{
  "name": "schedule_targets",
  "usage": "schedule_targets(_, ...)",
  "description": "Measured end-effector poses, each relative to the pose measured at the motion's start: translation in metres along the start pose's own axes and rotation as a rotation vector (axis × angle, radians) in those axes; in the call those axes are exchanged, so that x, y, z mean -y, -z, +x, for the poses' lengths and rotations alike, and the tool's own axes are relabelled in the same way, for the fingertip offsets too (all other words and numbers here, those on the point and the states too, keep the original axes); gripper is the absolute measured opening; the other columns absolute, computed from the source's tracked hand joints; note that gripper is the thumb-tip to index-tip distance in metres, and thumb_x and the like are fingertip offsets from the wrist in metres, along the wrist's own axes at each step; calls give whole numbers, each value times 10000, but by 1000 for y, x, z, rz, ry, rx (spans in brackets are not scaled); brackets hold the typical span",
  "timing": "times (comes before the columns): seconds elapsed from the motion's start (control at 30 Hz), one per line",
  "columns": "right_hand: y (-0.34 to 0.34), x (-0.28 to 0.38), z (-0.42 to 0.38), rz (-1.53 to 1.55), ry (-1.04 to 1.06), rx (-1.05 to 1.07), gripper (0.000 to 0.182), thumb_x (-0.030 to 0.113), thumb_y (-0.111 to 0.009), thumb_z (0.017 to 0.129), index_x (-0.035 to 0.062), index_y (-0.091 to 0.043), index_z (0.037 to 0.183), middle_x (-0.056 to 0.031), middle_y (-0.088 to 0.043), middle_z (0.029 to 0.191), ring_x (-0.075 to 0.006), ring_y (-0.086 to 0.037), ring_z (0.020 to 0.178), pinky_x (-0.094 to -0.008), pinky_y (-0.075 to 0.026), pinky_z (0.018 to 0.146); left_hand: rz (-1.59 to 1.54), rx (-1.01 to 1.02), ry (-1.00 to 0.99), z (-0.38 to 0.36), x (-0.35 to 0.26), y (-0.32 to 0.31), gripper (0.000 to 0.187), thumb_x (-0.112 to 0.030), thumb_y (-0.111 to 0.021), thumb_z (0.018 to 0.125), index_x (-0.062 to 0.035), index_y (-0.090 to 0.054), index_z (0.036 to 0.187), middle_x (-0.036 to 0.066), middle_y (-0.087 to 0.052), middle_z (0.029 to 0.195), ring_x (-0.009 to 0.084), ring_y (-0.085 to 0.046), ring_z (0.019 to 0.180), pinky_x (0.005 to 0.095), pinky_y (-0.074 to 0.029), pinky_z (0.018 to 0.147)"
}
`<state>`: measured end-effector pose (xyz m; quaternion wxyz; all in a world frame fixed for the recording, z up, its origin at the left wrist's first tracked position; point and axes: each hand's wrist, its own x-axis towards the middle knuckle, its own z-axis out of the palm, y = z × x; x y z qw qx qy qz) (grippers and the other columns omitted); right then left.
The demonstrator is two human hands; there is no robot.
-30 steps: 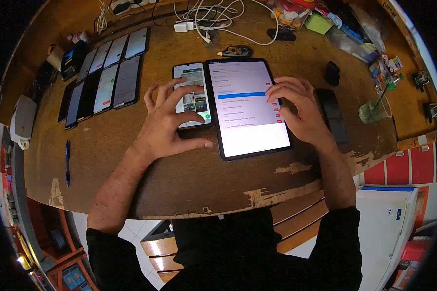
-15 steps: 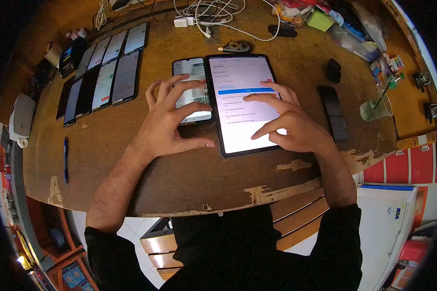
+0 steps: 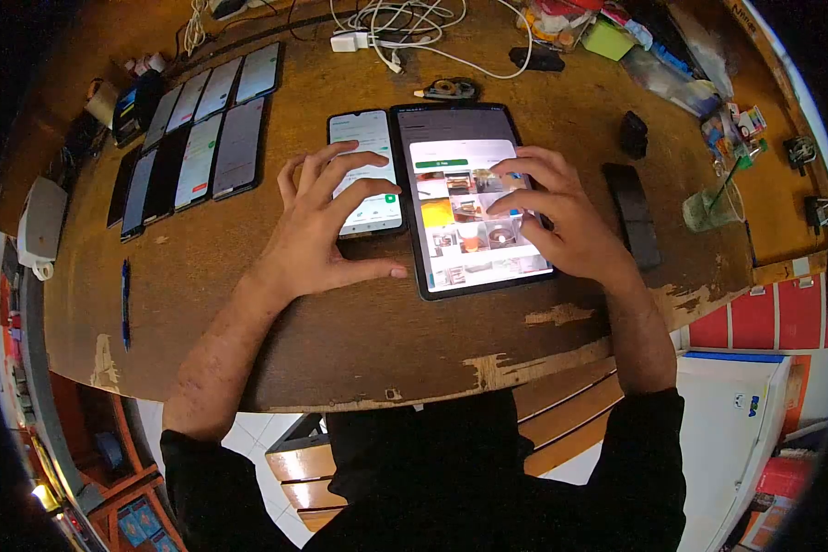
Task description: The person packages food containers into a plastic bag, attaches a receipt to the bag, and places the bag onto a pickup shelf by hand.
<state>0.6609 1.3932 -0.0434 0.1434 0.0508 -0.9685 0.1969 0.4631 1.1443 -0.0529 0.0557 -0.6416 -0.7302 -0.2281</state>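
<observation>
A lit phone (image 3: 366, 133) lies on the wooden table, just left of a larger tablet (image 3: 469, 276). Over the phone my left hand (image 3: 317, 221) is spread, its fingertips on or just above the screen and its thumb stretched out below. The tablet shows a white panel with a green bar and a grid of small pictures. My right hand (image 3: 566, 216) hovers over the tablet's right side with bent, parted fingers and holds nothing. Whether its fingertips touch the glass cannot be made out.
Several phones (image 3: 198, 152) lie in two rows at the upper left, with a blue pen (image 3: 125, 304) below. White cables with a charger (image 3: 348, 41) and a correction-tape dispenser (image 3: 451, 88) lie beyond the tablet. A dark phone (image 3: 633, 221) and a plastic cup (image 3: 711, 206) are at right.
The tablet now shows a picture grid instead of a text list, and the phone's screen content has changed. My right hand has moved up slightly. My left hand has stayed in place.
</observation>
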Motion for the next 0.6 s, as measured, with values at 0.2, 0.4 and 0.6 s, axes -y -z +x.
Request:
schedule_targets(0.2,-2,-4,-2,7,0,12,325,-20,-544,708,107,-705,959,-91,-517,1308,-332,-353,1319,-467,-285,1092,12,11,3,0,0,-1,717,-620,-797,617,-206,-618,1173,70,-449,1366,319,-288,1369,609,-140,1102)
schedule_targets(0.4,1,0,-1,41,4,71,307,14,-564,708,108,-709,962,-93,-515,1316,-355,-315,1344,-487,-236,1109,-7,37,14,0,-1,-1,705,-616,-793,629,-202,-619,1172,75,-445,1374,324,-292,1366,598,-146,1102)
schedule_targets(0.6,-1,-4,-4,-352,-137,-65,467,86,-585,727,161,-626,1185,-90,-373,1448,-362,-263,1374,-512,-168,1125,-20,34,-4,-1,1,-3,692,-611,-787,645,-204,-617,1179,77,-430,1392,329,-274,1374,611,-127,1109)
